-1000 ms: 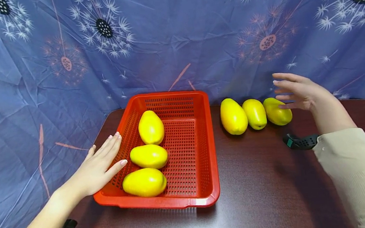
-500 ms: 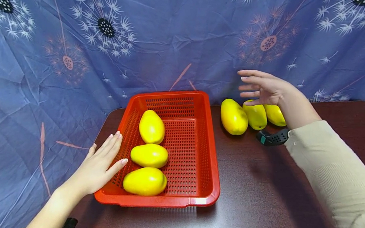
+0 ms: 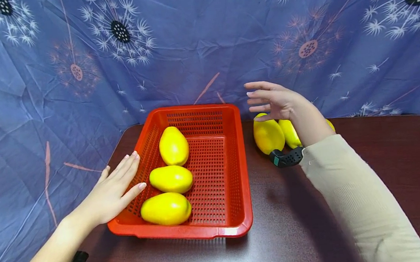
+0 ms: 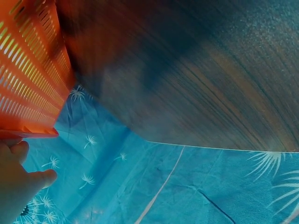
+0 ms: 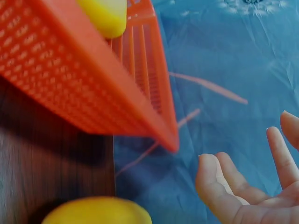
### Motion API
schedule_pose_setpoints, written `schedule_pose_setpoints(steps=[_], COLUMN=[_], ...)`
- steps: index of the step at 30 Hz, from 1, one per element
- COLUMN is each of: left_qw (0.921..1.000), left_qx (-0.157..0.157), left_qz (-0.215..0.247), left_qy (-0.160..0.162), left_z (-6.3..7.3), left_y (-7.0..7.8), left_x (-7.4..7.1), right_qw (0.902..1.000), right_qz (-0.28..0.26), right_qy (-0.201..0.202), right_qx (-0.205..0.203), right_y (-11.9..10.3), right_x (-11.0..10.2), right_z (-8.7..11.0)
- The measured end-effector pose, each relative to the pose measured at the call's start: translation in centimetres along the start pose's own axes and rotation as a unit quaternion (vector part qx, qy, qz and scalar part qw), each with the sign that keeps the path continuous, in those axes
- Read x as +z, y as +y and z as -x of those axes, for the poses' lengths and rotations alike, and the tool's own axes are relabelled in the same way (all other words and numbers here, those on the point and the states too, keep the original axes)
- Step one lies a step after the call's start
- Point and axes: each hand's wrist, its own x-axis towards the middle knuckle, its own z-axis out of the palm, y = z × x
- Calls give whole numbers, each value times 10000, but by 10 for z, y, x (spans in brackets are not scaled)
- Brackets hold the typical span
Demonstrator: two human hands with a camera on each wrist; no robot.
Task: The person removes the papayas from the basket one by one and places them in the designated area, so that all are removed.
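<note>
My left hand [image 3: 111, 197] rests with straight fingers on the left rim of a red plastic basket [image 3: 243, 174]. Three yellow mangoes lie inside along its left side: a back one [image 3: 174, 146], a middle one [image 3: 171, 180] and a front one [image 3: 166, 209]. Above the table to the right, my right hand [image 3: 278, 102] is spread and holds nothing. Its thumb overlaps the top of the nearest outside mango [image 3: 268, 135] in the head view. Beside that sits a second mango [image 3: 289, 133], partly behind the wrist; a third [image 3: 330, 125] is mostly hidden by the forearm.
The dark brown wooden table [image 3: 281, 226] carries everything. A blue dandelion-print cloth [image 3: 193, 43] hangs right behind the table's back edge. Each wrist wears a black band, the right one [image 3: 286, 157] close in front of the mangoes in the head view.
My right hand has moved left, from the far-right mango to over the one nearest the basket, staying spread throughout. The left hand, basket and mangoes stay put.
</note>
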Motion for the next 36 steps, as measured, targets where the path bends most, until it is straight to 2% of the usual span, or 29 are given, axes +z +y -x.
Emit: schedule_pose_setpoints(steps=[22, 28, 36], left_qw=[10000, 10000, 10000], left_qx=[-1, 9, -1], left_qz=[66, 87, 84], left_qy=[-6, 47, -2], left_z=[1, 3, 1], left_y=[-1, -2, 0], left_x=[-1, -1, -1], right_qw=[9998, 9995, 9995], right_qz=[155, 237, 276], right_qy=[-130, -164, -156], right_qx=[-84, -113, 83], right_y=[-5, 0, 10], right_x=[65, 86, 101], right_z=[-28, -37, -47])
